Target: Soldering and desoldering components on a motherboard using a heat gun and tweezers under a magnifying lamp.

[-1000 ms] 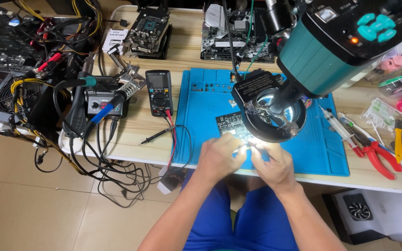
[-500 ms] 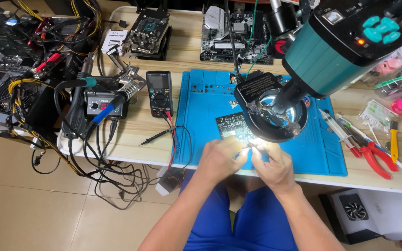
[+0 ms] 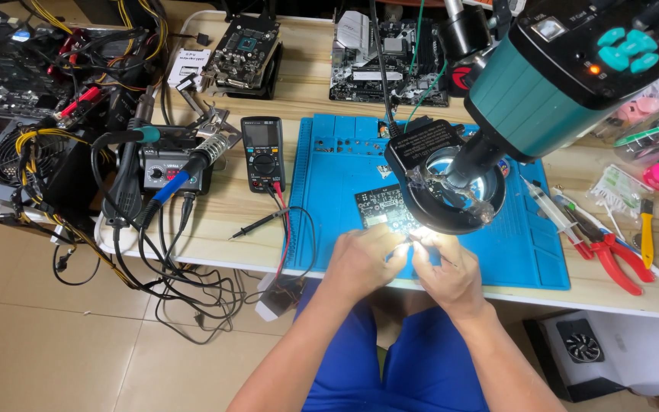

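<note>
Head view: left hand (image 3: 361,263) steadies the circuit board (image 3: 385,207); right hand (image 3: 445,271) pinches thin tweezers (image 3: 430,249), grip closed. Best to brace both wrists on the blue mat (image 3: 337,191).

A black multimeter (image 3: 263,152) with a grey screen stands left of the blue mat (image 3: 329,198).

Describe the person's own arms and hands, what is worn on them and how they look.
Both forearms are bare: no sleeves reach into view, and no gloves, watch, rings or wrist strap can be seen. The left hand and right hand are bare too, brightly lit by the ring light of the microscope. Below them show blue trousers.
</note>
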